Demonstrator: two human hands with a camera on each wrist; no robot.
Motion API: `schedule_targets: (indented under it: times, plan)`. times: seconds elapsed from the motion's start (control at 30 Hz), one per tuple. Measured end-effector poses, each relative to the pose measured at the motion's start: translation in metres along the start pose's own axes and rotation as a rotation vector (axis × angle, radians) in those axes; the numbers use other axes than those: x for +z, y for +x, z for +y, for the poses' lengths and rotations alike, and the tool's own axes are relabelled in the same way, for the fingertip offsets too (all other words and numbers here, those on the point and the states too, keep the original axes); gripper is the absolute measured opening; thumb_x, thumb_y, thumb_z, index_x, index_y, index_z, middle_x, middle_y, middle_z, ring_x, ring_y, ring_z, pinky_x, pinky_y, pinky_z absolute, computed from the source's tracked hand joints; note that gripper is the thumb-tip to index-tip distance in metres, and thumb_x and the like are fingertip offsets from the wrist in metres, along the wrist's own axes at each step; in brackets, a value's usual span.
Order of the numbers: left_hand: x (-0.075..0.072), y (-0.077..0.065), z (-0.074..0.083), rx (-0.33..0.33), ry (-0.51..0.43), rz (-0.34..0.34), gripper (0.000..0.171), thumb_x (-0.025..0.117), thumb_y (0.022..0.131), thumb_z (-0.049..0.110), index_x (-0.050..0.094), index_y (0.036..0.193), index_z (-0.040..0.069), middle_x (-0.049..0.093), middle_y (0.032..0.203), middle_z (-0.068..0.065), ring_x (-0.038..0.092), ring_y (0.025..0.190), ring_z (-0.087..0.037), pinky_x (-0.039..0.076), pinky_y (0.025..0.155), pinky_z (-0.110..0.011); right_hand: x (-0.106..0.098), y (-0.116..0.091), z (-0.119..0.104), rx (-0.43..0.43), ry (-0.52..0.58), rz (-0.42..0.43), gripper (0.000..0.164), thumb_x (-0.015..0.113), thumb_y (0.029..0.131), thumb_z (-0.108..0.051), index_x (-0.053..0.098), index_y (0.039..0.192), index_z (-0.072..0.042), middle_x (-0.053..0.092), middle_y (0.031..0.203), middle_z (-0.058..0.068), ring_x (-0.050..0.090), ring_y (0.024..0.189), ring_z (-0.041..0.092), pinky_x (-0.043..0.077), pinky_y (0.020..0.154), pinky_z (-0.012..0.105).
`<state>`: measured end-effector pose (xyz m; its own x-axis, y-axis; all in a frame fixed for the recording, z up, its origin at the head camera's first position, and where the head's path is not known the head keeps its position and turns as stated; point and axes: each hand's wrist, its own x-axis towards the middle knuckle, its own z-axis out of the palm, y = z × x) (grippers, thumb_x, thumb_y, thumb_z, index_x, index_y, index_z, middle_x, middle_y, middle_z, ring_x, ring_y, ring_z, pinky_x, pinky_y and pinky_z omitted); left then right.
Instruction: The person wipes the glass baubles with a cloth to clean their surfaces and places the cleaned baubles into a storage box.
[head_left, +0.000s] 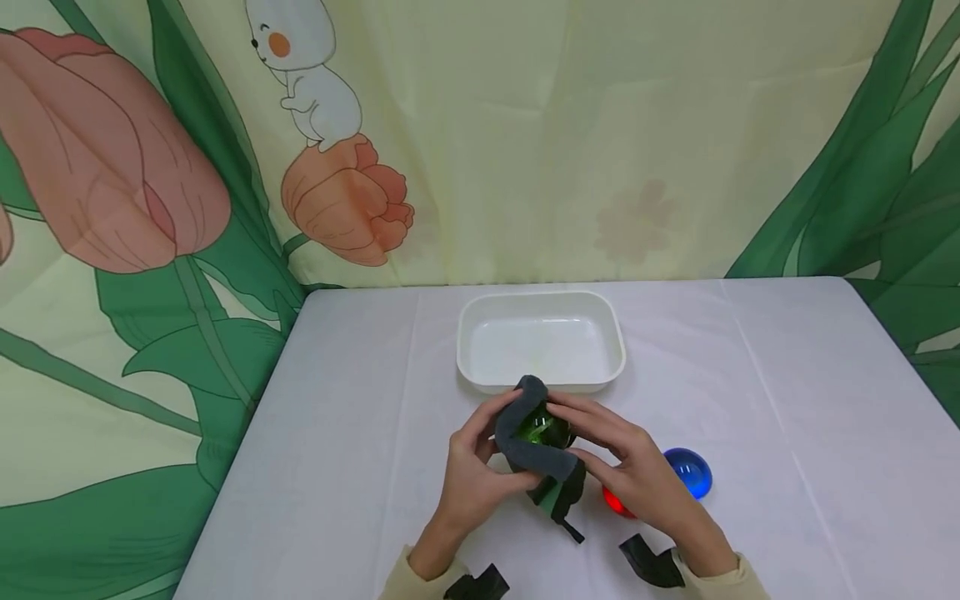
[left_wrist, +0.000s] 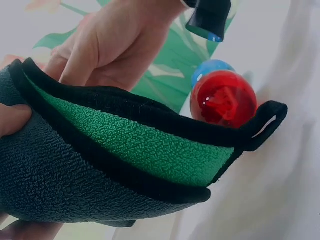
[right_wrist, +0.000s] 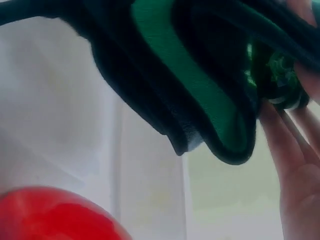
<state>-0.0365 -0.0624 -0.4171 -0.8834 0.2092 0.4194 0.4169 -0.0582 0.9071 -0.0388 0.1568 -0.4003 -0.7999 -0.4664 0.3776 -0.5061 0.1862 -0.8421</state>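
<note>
Over the table, a dark grey cloth [head_left: 534,454] with black edging, a hanging loop and a green inner face is folded around a clear green ball [head_left: 546,427]. My left hand [head_left: 476,467] grips the cloth, its thumb below and fingers along the far side. From the other side, my right hand [head_left: 630,458] holds the green ball, fingers on top and thumb near the cloth's edge. In the right wrist view the ball [right_wrist: 282,77] shows between cloth and fingers. A red ball [head_left: 618,502] lies partly hidden below my right hand, with a blue ball [head_left: 688,472] behind it.
A white rectangular tray [head_left: 617,367] stands just beyond my hands, near the table's back edge. White cloth covers the table [head_left: 360,433]. A printed curtain [head_left: 525,167] with tulips hangs behind. Black straps [head_left: 651,562] sit at my wrists.
</note>
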Motion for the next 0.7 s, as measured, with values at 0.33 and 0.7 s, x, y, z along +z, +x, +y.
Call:
schedule_targets:
  times: [0.33, 0.7]
  plan:
    - [0.001, 0.0014, -0.0016, 0.005, 0.022, -0.015, 0.075, 0.082, 0.074, -0.005, 0.051, 0.141, 0.006, 0.057, 0.138, -0.017, 0.063, 0.111, -0.022, 0.059, 0.082, -0.034, 0.0054, -0.0003, -0.0012, 0.075, -0.009, 0.092, 0.06, 0.069, 0.086, 0.01, 0.054, 0.142, -0.008, 0.058, 0.14, 0.011, 0.057, 0.124, 0.004, 0.055, 0.09, 0.026]
    - [-0.0022, 0.0085, -0.0006, 0.023, 0.048, -0.025, 0.078, 0.083, 0.069, -0.01, 0.053, 0.139, 0.006, 0.059, 0.135, -0.017, 0.064, 0.112, -0.023, 0.06, 0.081, -0.035, -0.002, 0.0051, -0.0059, 0.109, -0.066, 0.061, 0.057, 0.07, 0.089, -0.001, 0.054, 0.143, -0.013, 0.059, 0.139, 0.009, 0.058, 0.122, 0.004, 0.056, 0.088, 0.025]
